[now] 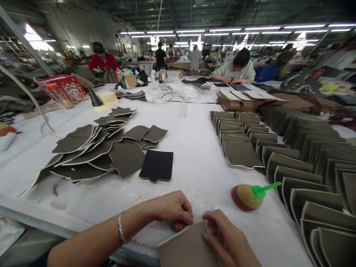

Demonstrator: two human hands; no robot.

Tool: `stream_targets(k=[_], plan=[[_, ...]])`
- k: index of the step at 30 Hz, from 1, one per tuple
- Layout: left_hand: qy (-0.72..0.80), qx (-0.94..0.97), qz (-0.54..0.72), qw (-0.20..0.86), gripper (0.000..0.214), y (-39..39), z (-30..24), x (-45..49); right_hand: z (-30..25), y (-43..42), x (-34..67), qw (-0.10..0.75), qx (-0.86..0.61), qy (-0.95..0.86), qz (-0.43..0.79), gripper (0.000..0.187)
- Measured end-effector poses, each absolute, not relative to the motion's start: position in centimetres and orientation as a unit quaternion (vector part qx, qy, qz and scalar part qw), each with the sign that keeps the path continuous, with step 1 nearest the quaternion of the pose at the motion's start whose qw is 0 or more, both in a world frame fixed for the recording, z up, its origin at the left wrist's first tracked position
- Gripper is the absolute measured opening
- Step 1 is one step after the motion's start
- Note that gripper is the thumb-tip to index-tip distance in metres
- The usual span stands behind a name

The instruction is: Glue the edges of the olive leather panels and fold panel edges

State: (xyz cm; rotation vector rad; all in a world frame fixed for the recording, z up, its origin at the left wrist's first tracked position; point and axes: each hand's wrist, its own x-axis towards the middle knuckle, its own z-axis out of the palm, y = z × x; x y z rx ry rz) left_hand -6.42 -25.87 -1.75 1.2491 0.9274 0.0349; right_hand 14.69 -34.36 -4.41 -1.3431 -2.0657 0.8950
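Observation:
A grey-brown, leather-like panel (189,244) with a pale edge is at the bottom of the view, partly cut off by the frame. My right hand (226,237) grips its upper right corner, thumb on the face and fingers behind. At the panel's top edge, my left hand (174,209) is closed, thumb and fingers pinched together on the rim. A bracelet circles the left wrist. Beyond the hands lies a single black panel (156,165), flat on the white table. To the right rests a rounded yellow-and-red bottle (247,197) with a green nozzle.
Loose grey-brown panels (100,148) lie piled on the left of the white table (194,148). Overlapping rows of similar panels (300,174) fill the right side. Farther back are clear plastic bags (172,89), a red bag (66,89) and two co-workers at tables.

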Motion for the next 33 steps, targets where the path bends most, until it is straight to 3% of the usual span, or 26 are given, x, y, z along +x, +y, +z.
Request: stream_targets(k=[3, 11, 22, 27, 33], plan=[[0.421, 0.537, 0.031, 0.731, 0.013, -26.4, -2.1, -6.2, -4.1, -34.6, 14.6, 0.265, -0.443, -0.815, 0.265, 0.027], [0.408, 0.516, 0.051, 0.752, 0.015, -27.6, -1.7, -5.5, -3.4, -34.6, 14.8, 0.241, -0.411, -0.861, 0.180, 0.025], [0.390, 0.516, 0.052, 0.760, 0.009, -29.3, -2.9, -4.2, -2.9, -34.9, 14.9, 0.281, -0.348, -0.888, 0.110, 0.011], [0.375, 0.616, 0.055, 0.690, 0.003, -29.5, -2.0, -4.1, -2.8, -34.9, 15.1, 0.296, -0.338, -0.884, 0.126, 0.014], [0.358, 0.746, 0.040, 0.559, 0.010, -29.5, -0.3, -4.4, -2.9, -34.5, 15.4, 0.240, -0.374, -0.877, 0.183, 0.019]])
